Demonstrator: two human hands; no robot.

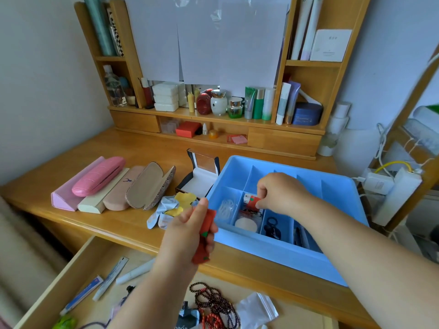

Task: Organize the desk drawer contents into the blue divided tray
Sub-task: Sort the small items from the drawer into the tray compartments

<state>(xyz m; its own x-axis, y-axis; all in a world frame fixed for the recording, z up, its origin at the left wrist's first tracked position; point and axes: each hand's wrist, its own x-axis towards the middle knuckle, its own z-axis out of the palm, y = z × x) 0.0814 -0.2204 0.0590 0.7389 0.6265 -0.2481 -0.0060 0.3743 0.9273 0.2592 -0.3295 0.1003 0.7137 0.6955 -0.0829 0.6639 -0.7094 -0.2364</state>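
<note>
**Partway through: some tray compartments filled, the drawer still holding plenty**

Here, I am looking down at a wooden worktop (pixel 133 148) with an open drawer (pixel 78 269) below its front edge. The blue divided tray (pixel 273 262) sits at the right end of the worktop, its front wall close to the front edge.

My right hand (pixel 282 193) reaches into the tray, fingers curled and pinching a small red tube (pixel 253 201) over a middle compartment of the front row. My left hand (pixel 190 230) hovers above the worktop's front edge, just left of the tray, fingers wrapped around another red item (pixel 204 238) with green marks; I cannot tell exactly what it is.

Several front compartments already hold things: pale looped bands (pixel 225 207) at the left, a round white pad (pixel 245 224) beside them, black hair ties (pixel 272 227) further right, and dark slim objects at the right that are too hidden to name. The back row looks empty from here.

I judge the job well short of finished. The drawer still holds a blue and white tube (pixel 82 295), a white pen-like stick (pixel 135 273), beaded bracelets (pixel 213 302) and a clear zip bag (pixel 256 307). Glasses cases (pixel 114 186) and crumpled cloths (pixel 171 207) lie along the worktop's left and middle.
</note>
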